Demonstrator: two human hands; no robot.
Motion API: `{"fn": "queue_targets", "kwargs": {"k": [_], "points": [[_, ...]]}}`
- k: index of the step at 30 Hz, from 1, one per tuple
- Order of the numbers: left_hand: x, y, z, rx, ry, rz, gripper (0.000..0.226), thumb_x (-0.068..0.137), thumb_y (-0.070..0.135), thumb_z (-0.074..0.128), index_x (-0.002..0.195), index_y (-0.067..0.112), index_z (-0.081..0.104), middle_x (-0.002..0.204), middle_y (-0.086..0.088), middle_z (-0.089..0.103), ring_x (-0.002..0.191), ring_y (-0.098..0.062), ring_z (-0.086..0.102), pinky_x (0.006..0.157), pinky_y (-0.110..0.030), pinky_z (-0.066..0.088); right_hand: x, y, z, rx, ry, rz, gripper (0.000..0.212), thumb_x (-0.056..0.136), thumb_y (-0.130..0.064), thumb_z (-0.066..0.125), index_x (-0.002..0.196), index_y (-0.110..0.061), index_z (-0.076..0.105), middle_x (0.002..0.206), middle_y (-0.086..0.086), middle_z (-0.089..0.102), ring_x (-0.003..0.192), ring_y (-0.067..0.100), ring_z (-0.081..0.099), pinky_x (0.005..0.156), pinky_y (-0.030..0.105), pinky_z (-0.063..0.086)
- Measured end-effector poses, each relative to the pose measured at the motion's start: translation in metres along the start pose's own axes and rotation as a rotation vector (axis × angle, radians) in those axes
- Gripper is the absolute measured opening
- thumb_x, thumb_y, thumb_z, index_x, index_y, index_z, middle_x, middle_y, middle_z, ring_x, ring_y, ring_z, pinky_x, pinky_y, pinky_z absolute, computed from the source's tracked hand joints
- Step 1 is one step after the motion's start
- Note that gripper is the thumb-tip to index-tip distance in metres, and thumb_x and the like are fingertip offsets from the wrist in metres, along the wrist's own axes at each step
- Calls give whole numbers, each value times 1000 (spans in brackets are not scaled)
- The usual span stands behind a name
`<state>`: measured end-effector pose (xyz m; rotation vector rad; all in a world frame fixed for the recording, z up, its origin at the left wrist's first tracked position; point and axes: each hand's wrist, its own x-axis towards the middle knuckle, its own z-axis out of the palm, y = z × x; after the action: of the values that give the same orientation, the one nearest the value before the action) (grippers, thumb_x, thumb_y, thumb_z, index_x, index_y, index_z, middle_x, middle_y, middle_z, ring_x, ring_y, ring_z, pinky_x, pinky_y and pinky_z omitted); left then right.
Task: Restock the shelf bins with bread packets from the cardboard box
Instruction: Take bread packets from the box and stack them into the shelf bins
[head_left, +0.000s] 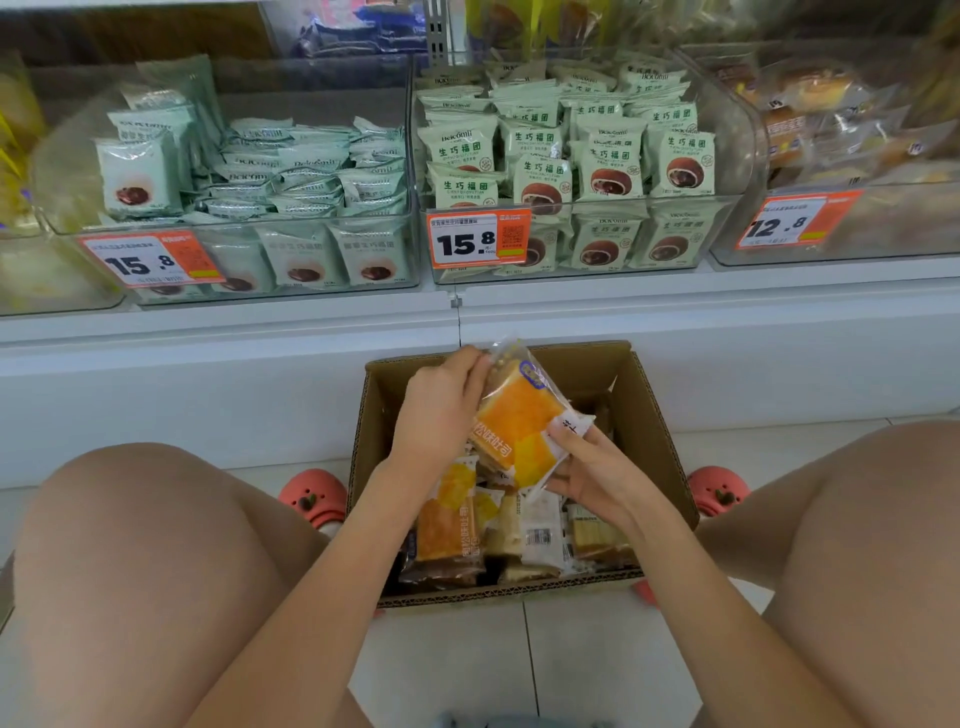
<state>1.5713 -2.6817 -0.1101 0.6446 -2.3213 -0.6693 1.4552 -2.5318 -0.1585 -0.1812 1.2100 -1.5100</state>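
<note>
The person crouches over an open brown cardboard box (649, 415) set on the floor against the base of the white shelf (675, 322). Both hands hold one clear-wrapped bread packet with an orange-yellow printed face (519, 421), raised above the other packets in the box.

Hand state: the left hand (441, 410) has its fingers curled over the packet's upper left edge, pinching the wrapper near the top seal. The right hand (587, 467) supports the packet's lower right end from beneath, fingers spread and lightly curled round the white seal. Neither hand is free.

Position and axis: the packet is tilted, with its long axis running from the upper left, toward the shelf, down to the lower right, toward the person. Its upper end lies just below the shelf's front edge.

Governing relation: the clear plastic bin at the right holding similar golden-brown bread packets (831, 130), marked with an orange 12.8 price tag (789, 223), lies up and to the right of the held packet, well apart. The two nearer bins hold pale green bun packets (597, 156); they appear to be a different product. On this judgement the right hand is the nearer one to the destination, and the transfer is best completed by that hand, with the left hand releasing the top seal first.

Remaining stock: further bread packets in the box (457, 530) lie packed in the box, so the task appears far from complete.
</note>
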Motion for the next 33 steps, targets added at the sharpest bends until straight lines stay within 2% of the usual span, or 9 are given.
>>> {"fn": "queue_targets", "kwargs": {"k": [2, 5, 9, 14, 18, 22, 26, 30, 33], "points": [[5, 4, -8, 75, -51, 52, 25, 99, 23, 47, 88, 6, 60, 59, -1, 55, 49, -16, 52, 51, -25, 36, -2, -2, 4, 39, -7, -25, 71, 60, -34, 83, 123, -15, 56, 113, 13, 68, 93, 26, 69, 74, 39, 58], [21, 2, -28, 354, -11, 137, 35, 97, 30, 50, 76, 3, 57, 48, -8, 52, 40, -27, 48, 44, -29, 35, -8, -26, 15, -38, 78, -138, 48, 73, -21, 72, 118, -12, 59, 104, 10, 71, 88, 24, 70, 70, 38, 59], [64, 0, -68, 380, 221, 224, 45, 93, 34, 41, 64, 2, 51, 38, -14, 46, 27, -28, 41, 36, -25, 31, -27, -97, 27, -253, 249, -372, 22, 79, -11, 71, 100, -15, 65, 91, 6, 73, 82, 23, 70, 72, 41, 59], [140, 41, -130, 540, 577, 345, 43, 96, 32, 40, 64, 6, 50, 37, -11, 43, 26, -26, 36, 44, -19, 17, -84, -223, 44, -406, 251, -629, 19, 72, -12, 72, 87, -22, 65, 71, -9, 73, 65, 5, 69, 57, 26, 58], [210, 104, -153, 572, 793, 514, 44, 101, 29, 33, 70, 8, 56, 49, -5, 50, 36, -22, 42, 43, -19, 8, -118, -333, 79, -474, 224, -824, 54, 32, -44, 88, 77, -21, 73, 73, -6, 73, 64, 7, 69, 53, 26, 57], [289, 141, -152, 484, 766, 617, 33, 96, 26, 39, 79, 5, 58, 68, -11, 57, 62, -29, 53, 53, -32, 34, -122, -426, 122, -596, 165, -893, 75, 25, -46, 89, 92, -20, 66, 78, -9, 74, 69, 3, 69, 53, 23, 56], [344, 128, -131, 629, 755, 561, 46, 93, 28, 38, 56, 12, 59, 47, -4, 54, 44, -23, 49, 73, -34, 36, -90, -490, 144, -697, 253, -892, 50, 51, -35, 81, 96, -20, 65, 84, -5, 74, 74, 6, 70, 72, 36, 59], [361, 113, -116, 596, 950, 627, 51, 95, 23, 36, 50, 13, 57, 42, -2, 50, 37, -22, 43, 72, -33, 34, -29, -512, 158, -866, 330, -814, 23, 75, -22, 77, 92, -21, 61, 80, -5, 66, 58, -2, 64, 48, 18, 54], [365, 108, -112, 549, 996, 699, 54, 97, 24, 32, 51, 12, 56, 44, -3, 51, 38, -23, 42, 73, -34, 36, 24, -507, 166, -1003, 346, -734, 28, 77, -30, 76, 99, -22, 61, 85, -6, 62, 74, 5, 57, 57, 21, 40]]}}
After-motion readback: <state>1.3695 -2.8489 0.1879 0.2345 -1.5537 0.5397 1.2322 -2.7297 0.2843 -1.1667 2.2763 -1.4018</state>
